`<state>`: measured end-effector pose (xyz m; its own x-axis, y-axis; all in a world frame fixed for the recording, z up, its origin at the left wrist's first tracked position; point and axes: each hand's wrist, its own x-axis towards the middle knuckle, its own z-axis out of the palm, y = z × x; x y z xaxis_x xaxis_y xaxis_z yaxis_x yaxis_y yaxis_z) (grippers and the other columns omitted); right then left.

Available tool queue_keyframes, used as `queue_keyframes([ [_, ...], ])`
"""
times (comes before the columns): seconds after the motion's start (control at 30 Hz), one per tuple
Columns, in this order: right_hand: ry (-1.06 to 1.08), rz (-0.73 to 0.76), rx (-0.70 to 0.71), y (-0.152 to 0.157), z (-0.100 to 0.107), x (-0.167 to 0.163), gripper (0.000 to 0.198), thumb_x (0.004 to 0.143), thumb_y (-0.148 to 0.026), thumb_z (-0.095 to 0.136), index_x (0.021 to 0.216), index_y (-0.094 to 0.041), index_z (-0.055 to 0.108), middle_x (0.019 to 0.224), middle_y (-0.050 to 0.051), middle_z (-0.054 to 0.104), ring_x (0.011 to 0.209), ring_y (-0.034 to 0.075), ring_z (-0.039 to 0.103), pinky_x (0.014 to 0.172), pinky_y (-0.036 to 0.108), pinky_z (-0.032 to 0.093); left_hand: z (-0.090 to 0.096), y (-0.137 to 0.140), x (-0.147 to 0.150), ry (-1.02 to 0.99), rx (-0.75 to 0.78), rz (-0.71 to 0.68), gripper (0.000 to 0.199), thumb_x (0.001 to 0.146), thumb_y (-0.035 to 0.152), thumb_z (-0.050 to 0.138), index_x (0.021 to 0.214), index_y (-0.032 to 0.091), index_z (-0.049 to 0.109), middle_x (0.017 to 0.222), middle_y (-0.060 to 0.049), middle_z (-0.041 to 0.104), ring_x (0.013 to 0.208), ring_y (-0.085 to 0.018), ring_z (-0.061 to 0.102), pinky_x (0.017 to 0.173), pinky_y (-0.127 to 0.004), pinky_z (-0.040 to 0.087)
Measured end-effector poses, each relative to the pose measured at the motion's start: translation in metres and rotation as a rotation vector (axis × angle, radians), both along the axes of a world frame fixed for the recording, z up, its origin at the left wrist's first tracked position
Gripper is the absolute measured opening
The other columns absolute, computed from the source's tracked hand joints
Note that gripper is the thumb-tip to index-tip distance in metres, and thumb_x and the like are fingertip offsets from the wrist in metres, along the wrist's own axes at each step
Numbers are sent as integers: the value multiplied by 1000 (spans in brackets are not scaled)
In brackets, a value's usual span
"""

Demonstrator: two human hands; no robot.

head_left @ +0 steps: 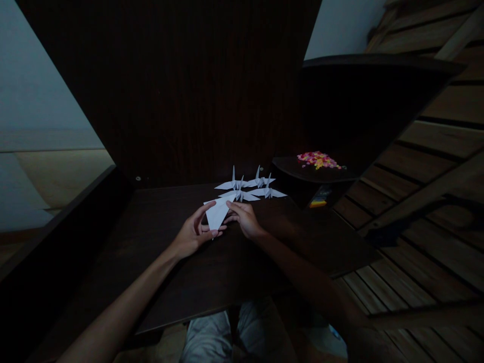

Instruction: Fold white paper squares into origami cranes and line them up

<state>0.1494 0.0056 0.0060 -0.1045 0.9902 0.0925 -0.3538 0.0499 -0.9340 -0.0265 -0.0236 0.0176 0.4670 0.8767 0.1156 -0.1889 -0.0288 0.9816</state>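
Note:
A folded sheet of white paper (218, 214) is held above the dark desk, its narrow point toward me. My left hand (193, 233) grips its left edge and lower tip, thumb and fingers closed on it. On the right side my right hand (244, 218) pinches the upper edge between thumb and fingers. Just behind the paper stand several white paper cranes (268, 191) with wings spread and necks up. The held paper partly covers the nearest crane (242, 193).
The dark wooden desk (170, 282) has a tall back panel (181, 91) and a raised left side edge (68, 222). A small shelf (291, 166) at right carries a pile of pink and yellow bits (319, 160). Below it sits a small yellow-edged object (319, 199). Wooden slats (434, 212) stand at right.

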Motion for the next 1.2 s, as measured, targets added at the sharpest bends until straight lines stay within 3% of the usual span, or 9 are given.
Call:
queue_keyframes([
  [0.33, 39, -166, 24, 6, -3, 3, 32, 69, -45, 69, 67, -13, 65, 60, 4, 64, 51, 13, 60, 44, 23, 50, 4, -2, -1, 2, -12, -29, 84, 59, 17, 80, 135, 30, 44, 154, -15, 18, 97, -31, 66, 78, -39, 58],
  [0.47, 2, -55, 17, 3, -1, 1, 35, 69, -49, 69, 73, -14, 66, 61, 3, 65, 52, 12, 61, 45, 22, 51, 0, 1, -2, -6, -19, -19, 83, 64, 21, 78, 137, 29, 39, 150, -17, 26, 95, -29, 67, 80, -39, 57],
  [0.6, -61, 86, 11, 0, -1, -2, 35, 65, -46, 73, 72, -13, 65, 61, 3, 67, 53, 13, 64, 50, 23, 53, -2, 5, -2, 8, 35, 110, 79, 64, 26, 78, 133, 24, 39, 147, -18, 31, 85, -23, 69, 79, -41, 58],
  [0.77, -40, 49, 29, 0, -3, -2, 34, 64, -44, 75, 70, -13, 63, 63, 5, 70, 59, 17, 68, 56, 27, 56, -3, 8, -2, 107, 158, 327, 64, 67, 32, 75, 123, 17, 48, 125, -15, 57, 71, -17, 69, 76, -39, 57],
  [0.83, -32, 21, 31, 1, -3, -3, 34, 64, -44, 75, 70, -13, 63, 65, 6, 70, 61, 18, 69, 58, 28, 56, -5, 9, -2, 155, 182, 365, 56, 68, 34, 74, 116, 14, 54, 100, -10, 68, 69, -19, 68, 75, -38, 56],
  [0.93, -18, -19, 40, 1, -4, -4, 34, 63, -45, 75, 68, -13, 63, 64, 6, 70, 59, 18, 69, 58, 29, 57, -7, 10, -2, 199, 172, 377, 46, 67, 37, 75, 104, 12, 61, 67, -4, 68, 65, -21, 67, 69, -35, 54],
  [1.2, 3, -137, 47, 4, -5, -3, 36, 58, -46, 78, 66, -15, 64, 61, 4, 69, 53, 16, 66, 55, 29, 57, -5, 9, -3, 211, 136, 235, 50, 71, 36, 72, 113, 11, 59, 67, -5, 69, 65, -19, 66, 62, -32, 51],
])
